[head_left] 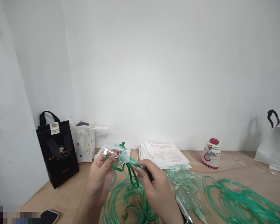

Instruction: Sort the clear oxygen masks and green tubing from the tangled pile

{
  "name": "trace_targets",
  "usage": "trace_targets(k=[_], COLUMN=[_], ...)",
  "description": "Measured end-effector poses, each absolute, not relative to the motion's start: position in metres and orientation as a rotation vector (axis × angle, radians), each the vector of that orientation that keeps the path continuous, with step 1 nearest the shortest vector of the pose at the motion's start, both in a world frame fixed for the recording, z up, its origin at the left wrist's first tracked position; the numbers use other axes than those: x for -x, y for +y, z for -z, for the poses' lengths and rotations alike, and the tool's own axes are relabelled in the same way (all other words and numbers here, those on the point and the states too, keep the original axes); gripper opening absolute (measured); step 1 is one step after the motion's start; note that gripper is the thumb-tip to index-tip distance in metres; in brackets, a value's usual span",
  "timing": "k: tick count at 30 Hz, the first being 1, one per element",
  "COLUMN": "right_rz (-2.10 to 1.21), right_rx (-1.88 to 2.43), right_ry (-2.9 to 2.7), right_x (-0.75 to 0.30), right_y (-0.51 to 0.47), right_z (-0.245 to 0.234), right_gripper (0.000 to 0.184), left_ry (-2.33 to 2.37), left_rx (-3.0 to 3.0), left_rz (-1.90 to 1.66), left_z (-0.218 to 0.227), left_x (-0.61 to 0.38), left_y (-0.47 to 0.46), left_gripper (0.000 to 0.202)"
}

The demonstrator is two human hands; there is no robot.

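My left hand point(100, 175) pinches a clear plastic oxygen mask point(116, 149) with a shiny metal nose strip, raised above the table. A pale connector point(124, 157) on the mask points toward my right hand point(155, 182), whose fingers are closed around green tubing point(138, 165) just beside it. Something dark shows between those fingers; I cannot make out what it is. A green elastic strap point(132, 177) hangs from the mask. Below both hands lies a loose coil of green tubing point(112, 202) on the brown table.
Several clear masks point(186, 180) lie right of my right hand, with another tubing coil point(245, 199) beyond. Behind are printed white packets point(163, 152) and a red-topped jar point(211, 155). Bags point(58, 152) stand at left; a phone point(49, 217) lies in front. A white bag point(270, 149) stands right.
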State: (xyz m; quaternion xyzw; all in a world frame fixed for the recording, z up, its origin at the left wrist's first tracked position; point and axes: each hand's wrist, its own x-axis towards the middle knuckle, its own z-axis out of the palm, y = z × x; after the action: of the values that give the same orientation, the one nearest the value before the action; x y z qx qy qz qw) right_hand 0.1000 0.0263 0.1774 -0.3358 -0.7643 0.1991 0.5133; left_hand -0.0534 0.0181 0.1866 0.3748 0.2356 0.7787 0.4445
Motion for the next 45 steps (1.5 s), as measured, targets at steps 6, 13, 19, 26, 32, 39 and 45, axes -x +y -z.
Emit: trace_targets(k=[6,13,19,26,32,39,45], right_rz=[-0.551,-0.686,-0.752,-0.793,-0.812,-0.999,-1.027], right_rx=[0.835,0.831,0.854,0.88,0.844,0.803,0.773], right_ry=[-1.853,-1.807,-1.764,-1.743,-1.644,-1.607,-1.584], right_x=[-0.1,-0.097,-0.097,-0.097,-0.096,-0.095,-0.092], right_y=[0.023,0.016,0.013,0.007,0.005,0.002,0.0], right_z=[-0.179,-0.183,-0.186,-0.188,-0.186,-0.19,-0.188], right_gripper=[0.014,0.017,0.021,0.024,0.028,0.028,0.029], left_ry=[0.549,0.552,0.561,0.636,0.765,0.85,0.754], left_rx=[-0.987,-0.879,-0.946,-1.022,-1.184,-1.246,-0.99], left_rz=[-1.977,-2.053,-2.056,-2.052,-2.102,-2.086,-2.124], left_z=[-0.18,-0.179,-0.181,-0.178,-0.173,-0.177,-0.182], left_x=[0.049,0.045,0.044,0.045,0.046,0.049,0.032], left_y=[0.026,0.023,0.022,0.02,0.017,0.009,0.0], left_gripper=[0.029,0.027,0.024,0.02,0.015,0.014,0.015])
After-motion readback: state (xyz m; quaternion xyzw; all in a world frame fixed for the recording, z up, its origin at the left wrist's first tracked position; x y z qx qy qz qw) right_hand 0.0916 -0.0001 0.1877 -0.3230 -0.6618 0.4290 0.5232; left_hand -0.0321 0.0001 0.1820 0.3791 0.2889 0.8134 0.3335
